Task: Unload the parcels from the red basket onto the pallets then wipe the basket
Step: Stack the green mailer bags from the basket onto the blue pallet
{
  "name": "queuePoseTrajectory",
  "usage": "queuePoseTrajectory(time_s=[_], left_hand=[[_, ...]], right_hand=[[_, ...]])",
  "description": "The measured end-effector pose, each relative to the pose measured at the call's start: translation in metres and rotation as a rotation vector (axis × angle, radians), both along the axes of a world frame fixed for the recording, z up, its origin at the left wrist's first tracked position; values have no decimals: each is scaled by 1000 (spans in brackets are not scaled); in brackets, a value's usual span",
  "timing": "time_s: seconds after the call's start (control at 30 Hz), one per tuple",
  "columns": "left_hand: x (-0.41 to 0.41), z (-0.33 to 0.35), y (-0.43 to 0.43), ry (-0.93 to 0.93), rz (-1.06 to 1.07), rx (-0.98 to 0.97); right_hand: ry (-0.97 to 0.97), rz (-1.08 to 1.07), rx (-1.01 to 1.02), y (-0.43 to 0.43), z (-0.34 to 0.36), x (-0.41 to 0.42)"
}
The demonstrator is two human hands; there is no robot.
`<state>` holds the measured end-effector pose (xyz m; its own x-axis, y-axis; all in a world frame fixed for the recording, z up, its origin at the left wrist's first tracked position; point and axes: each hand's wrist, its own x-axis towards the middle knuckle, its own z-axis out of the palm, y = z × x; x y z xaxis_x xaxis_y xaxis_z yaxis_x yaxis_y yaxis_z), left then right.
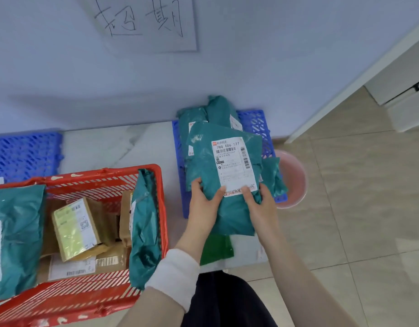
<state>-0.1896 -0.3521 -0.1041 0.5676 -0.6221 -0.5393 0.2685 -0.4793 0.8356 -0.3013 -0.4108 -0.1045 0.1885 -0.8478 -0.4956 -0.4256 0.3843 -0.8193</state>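
Note:
A teal parcel (203, 161) with a white shipping label is held over the right blue pallet (255, 121), on top of other teal parcels (218, 107) piled there. My left hand (203, 204) grips its lower left edge and my right hand (260, 204) grips its lower right edge. The red basket (102, 300) stands at the lower left. It holds teal parcels (144, 227), one at each end, and several brown cardboard boxes (74, 230) between them.
A second blue pallet (22, 154) lies at the far left against the wall. A pink basin (293, 178) sits right of the right pallet. A green cloth (215, 249) lies on the floor under my hands. A handwritten paper sign (142, 22) hangs on the wall. A white door frame (345, 83) rises at right.

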Motion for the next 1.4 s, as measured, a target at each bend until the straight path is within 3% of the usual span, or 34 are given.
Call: queuePoseTrajectory(time_s=[0.23,0.4,0.5,0.7,0.9,1.17,1.4], left_hand=[[46,-32,-111,-96,49,55],[91,-92,-169,-160,101,165],[106,-128,-183,-174,84,224],[111,-152,-181,-211,17,276],[112,-118,-160,-285,-39,360],[94,-33,-85,-524,-183,419],[105,21,15,-901,-387,486]], right_hand=[[99,121,-82,-120,-30,48],[283,321,-186,-184,-88,103],[432,394,-326,-196,-121,120],[399,327,-289,-180,-148,124],[468,384,-294,-176,-110,112],[576,488,-402,-107,-28,99],[599,582,-458,0,19,109]])
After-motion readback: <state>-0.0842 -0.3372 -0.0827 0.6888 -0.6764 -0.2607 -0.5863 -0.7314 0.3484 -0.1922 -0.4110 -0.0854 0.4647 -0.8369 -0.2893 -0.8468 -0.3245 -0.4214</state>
